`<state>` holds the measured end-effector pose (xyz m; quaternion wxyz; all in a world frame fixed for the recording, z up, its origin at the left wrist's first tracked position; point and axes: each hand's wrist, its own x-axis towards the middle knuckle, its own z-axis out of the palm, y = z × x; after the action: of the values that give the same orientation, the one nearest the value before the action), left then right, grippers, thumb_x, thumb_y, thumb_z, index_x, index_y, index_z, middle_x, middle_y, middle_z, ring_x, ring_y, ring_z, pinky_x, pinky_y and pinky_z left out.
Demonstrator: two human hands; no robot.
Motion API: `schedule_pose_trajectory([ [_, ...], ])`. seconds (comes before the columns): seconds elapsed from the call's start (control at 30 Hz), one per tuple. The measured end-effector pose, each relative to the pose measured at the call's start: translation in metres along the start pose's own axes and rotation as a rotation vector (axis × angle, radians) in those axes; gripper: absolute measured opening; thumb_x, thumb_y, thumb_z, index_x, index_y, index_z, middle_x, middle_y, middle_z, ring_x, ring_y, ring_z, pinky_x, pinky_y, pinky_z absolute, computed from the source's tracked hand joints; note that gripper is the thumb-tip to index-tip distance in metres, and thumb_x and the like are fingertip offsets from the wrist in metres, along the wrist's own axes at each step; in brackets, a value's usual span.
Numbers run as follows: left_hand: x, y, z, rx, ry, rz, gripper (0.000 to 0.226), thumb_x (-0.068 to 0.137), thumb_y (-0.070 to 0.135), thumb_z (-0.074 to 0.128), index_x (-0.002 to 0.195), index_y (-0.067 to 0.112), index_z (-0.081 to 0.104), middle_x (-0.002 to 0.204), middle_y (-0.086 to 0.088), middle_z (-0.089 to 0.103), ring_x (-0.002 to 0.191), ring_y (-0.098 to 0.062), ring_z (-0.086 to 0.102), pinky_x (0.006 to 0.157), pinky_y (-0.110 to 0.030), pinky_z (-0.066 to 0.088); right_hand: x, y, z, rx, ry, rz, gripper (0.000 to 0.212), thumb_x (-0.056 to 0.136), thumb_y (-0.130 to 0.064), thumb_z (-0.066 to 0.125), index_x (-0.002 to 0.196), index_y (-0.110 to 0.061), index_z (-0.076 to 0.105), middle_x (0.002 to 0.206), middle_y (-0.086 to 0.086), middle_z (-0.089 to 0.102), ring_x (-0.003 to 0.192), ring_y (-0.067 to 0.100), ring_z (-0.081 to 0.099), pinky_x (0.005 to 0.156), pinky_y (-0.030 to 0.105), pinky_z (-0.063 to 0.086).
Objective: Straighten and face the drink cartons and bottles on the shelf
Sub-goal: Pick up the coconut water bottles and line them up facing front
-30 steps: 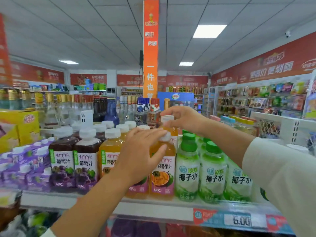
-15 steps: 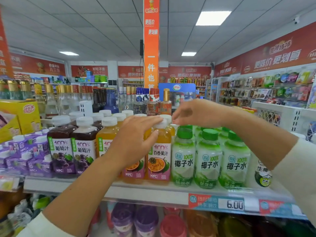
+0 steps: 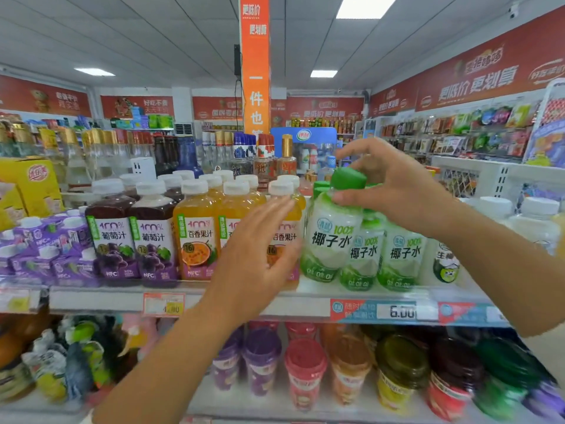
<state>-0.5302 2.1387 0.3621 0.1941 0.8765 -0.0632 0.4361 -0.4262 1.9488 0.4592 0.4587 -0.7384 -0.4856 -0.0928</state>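
My right hand (image 3: 394, 191) grips a green-capped coconut water bottle (image 3: 330, 237) by its neck; the bottle is tilted and raised a little above its row. Two more coconut water bottles (image 3: 400, 258) stand to its right on the white shelf (image 3: 312, 290). My left hand (image 3: 260, 255) is open with fingers spread in front of the orange passion fruit juice bottles (image 3: 197, 237), partly hiding two of them. Two dark grape juice bottles (image 3: 131, 240) stand left of those, and purple cartons (image 3: 39, 252) sit at the far left.
A price strip (image 3: 394, 310) runs along the shelf's front edge. Cup drinks with coloured lids (image 3: 305, 371) fill the shelf below. Glass liquor bottles (image 3: 122, 151) stand behind the juices, a yellow box (image 3: 30, 185) at the left, white-capped bottles (image 3: 532, 221) at the far right.
My right hand left the orange bottles' caps and took hold of a coconut water bottle, lifting and tilting it. My left hand let go of the orange bottle's neck and opened.
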Motion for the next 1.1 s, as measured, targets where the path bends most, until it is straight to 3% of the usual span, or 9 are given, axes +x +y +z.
schedule_pose_trajectory([
  [0.1,-0.047,0.024,0.016,-0.474,-0.196,-0.245,0.069,0.085,0.063,0.054,0.147,0.046,0.029,0.146,0.034,0.034,0.134,0.015,0.031,0.109,-0.018,0.03,-0.034,-0.009,0.011,0.241,0.077,0.057,0.034,0.078,-0.016,0.075,0.103,-0.02,0.053,0.077,-0.004,0.071,0.069,0.012,0.067,0.06,0.026,0.055],
  [0.17,-0.078,0.03,0.029,-0.818,-0.336,-0.384,0.075,0.079,0.053,0.067,0.145,0.044,0.032,0.139,0.027,0.05,0.127,0.004,0.049,0.102,-0.025,0.044,-0.057,-0.003,0.027,0.333,0.127,0.157,0.03,0.075,-0.02,0.075,0.095,-0.02,0.053,0.079,0.004,0.071,0.07,0.02,0.066,0.06,0.036,0.053],
  [0.27,-0.119,0.034,0.043,-1.036,-0.427,-0.589,0.066,0.079,0.033,0.072,0.138,0.038,0.044,0.122,0.018,0.066,0.112,-0.007,0.064,0.085,-0.024,0.054,-0.096,0.01,0.058,0.419,0.221,0.317,0.023,0.079,-0.012,0.074,0.09,-0.016,0.054,0.086,0.013,0.07,0.071,0.024,0.064,0.058,0.036,0.052],
  [0.4,-0.171,0.04,0.051,-1.124,-0.529,-0.73,0.066,0.071,0.044,0.076,0.131,0.038,0.05,0.119,0.011,0.069,0.109,-0.014,0.067,0.084,-0.031,0.056,-0.153,0.031,0.091,0.44,0.283,0.535,0.018,0.084,-0.018,0.072,0.094,-0.016,0.057,0.083,0.005,0.075,0.07,0.017,0.069,0.063,0.032,0.056],
  [0.5,-0.2,0.049,0.053,-1.177,-0.607,-0.831,0.054,0.083,0.033,0.075,0.13,0.036,0.049,0.115,0.01,0.071,0.104,-0.016,0.069,0.079,-0.031,0.058,-0.191,0.041,0.11,0.41,0.316,0.616,0.012,0.088,-0.024,0.069,0.096,-0.022,0.061,0.086,0.001,0.075,0.072,0.012,0.069,0.063,0.027,0.054],
  [0.63,-0.229,0.059,0.055,-1.202,-0.669,-0.899,0.055,0.081,0.026,0.069,0.131,0.036,0.048,0.114,0.009,0.071,0.103,-0.021,0.069,0.086,-0.045,0.058,-0.228,0.043,0.128,0.403,0.378,0.678,0.012,0.091,-0.027,0.064,0.103,-0.026,0.063,0.087,-0.003,0.074,0.078,0.014,0.07,0.064,0.028,0.054],
  [0.97,-0.25,0.072,0.049,-1.157,-0.707,-0.866,0.056,0.088,0.023,0.064,0.137,0.037,0.043,0.118,0.011,0.069,0.102,-0.017,0.07,0.075,-0.035,0.06,-0.259,0.042,0.139,0.456,0.449,0.738,0.013,0.092,-0.026,0.064,0.104,-0.03,0.065,0.078,-0.008,0.071,0.068,0.005,0.067,0.053,0.018,0.048],
  [1.03,-0.249,0.075,0.049,-1.131,-0.708,-0.854,0.056,0.088,0.021,0.065,0.136,0.038,0.042,0.115,0.017,0.069,0.099,-0.011,0.07,0.072,-0.029,0.059,-0.261,0.047,0.136,0.458,0.451,0.765,0.012,0.089,-0.028,0.067,0.101,-0.031,0.065,0.078,-0.008,0.072,0.07,0.005,0.068,0.056,0.022,0.049],
  [1.1,-0.249,0.078,0.053,-1.101,-0.694,-0.846,0.06,0.087,0.019,0.068,0.137,0.038,0.042,0.114,0.021,0.068,0.099,-0.007,0.069,0.07,-0.025,0.057,-0.263,0.053,0.132,0.476,0.453,0.784,0.012,0.088,-0.028,0.068,0.099,-0.031,0.065,0.079,-0.007,0.072,0.073,0.011,0.069,0.062,0.035,0.055],
])
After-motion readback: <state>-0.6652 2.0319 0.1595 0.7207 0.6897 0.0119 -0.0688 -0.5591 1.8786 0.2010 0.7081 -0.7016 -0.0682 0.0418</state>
